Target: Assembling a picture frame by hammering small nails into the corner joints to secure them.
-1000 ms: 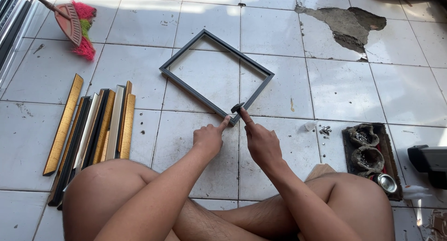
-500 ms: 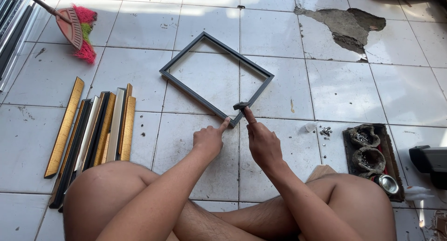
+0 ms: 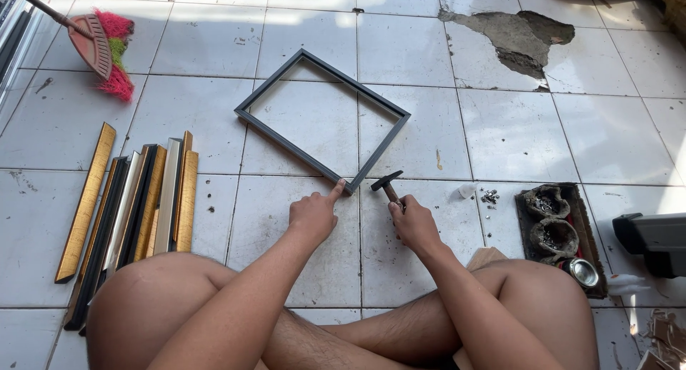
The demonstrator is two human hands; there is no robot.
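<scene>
My left hand (image 3: 312,216), index finger out, touches the near corner of the grey frame (image 3: 323,122) on the floor tiles. My right hand (image 3: 413,223) grips a small hammer (image 3: 386,185), just right of that corner.

A broom (image 3: 100,52) lies beyond moulding strips (image 3: 136,205); a tray (image 3: 561,234) sits right.

Frame (image 3: 323,120) lies flat on the tiled floor (image 3: 614,134), center, one corner pointing near. Left hand (image 3: 312,215) just near that corner, fingertip touching it. Right hand (image 3: 413,224) right of it, hammer (image 3: 388,185) in it. Moulding strips (image 3: 128,205) left. Broom (image 3: 100,48) far left. Tray (image 3: 561,230) right.
</scene>
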